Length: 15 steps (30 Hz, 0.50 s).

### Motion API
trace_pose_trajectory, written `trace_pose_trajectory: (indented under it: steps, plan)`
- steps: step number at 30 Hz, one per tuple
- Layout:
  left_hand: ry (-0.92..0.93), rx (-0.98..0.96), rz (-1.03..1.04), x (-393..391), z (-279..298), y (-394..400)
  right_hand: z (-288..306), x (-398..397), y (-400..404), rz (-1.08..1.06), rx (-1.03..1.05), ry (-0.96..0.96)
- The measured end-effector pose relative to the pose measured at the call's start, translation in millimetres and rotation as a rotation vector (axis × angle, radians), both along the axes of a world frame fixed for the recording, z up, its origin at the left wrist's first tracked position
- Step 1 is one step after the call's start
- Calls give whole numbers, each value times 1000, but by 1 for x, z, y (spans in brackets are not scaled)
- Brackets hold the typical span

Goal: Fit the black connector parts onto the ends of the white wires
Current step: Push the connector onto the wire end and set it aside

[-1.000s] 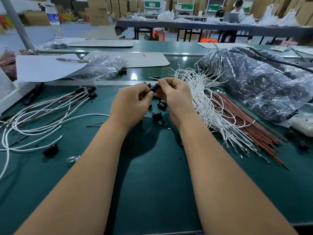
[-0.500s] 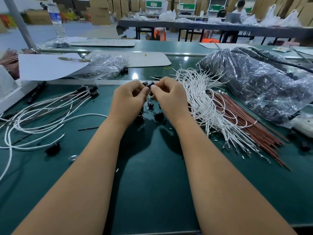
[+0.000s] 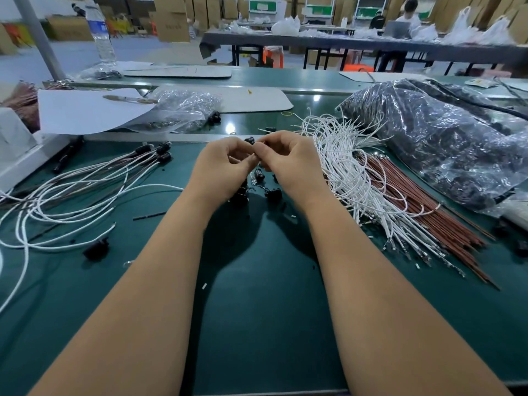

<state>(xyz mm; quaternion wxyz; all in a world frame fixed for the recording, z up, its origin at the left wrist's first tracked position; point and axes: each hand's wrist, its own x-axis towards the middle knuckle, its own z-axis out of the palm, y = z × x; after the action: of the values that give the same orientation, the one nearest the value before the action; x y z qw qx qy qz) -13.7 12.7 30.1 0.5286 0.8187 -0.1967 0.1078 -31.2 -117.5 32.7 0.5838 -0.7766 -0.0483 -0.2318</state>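
Observation:
My left hand (image 3: 221, 167) and my right hand (image 3: 291, 164) meet at the middle of the green table, fingertips together, pinching a small black connector part (image 3: 250, 140) between them. Its lower part is hidden by my fingers. Several loose black connector parts (image 3: 258, 175) lie on the mat just under my hands. A bundle of bare white wires (image 3: 347, 172) lies to the right of my right hand. To the left lie white wires with black connectors on their ends (image 3: 160, 151).
Brown wires (image 3: 423, 212) lie beside the white bundle. A big plastic bag of black parts (image 3: 445, 138) fills the right. A smaller clear bag (image 3: 183, 110) and white sheets (image 3: 85, 110) sit at the back left. One stray black part (image 3: 95, 248) lies left.
My hands have drawn closer together and shifted slightly left. The black part that showed between my fingertips is more covered now.

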Motion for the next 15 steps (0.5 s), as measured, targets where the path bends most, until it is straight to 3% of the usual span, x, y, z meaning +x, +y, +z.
trace_pose_trajectory:
  steps: [8,15]
  plan:
    - [-152,44,82,1,0,2,-1,1,10,-147,-78,-110]
    - [-169,70,119,5,-2,7,-4,1,15,-164,-125,-155]
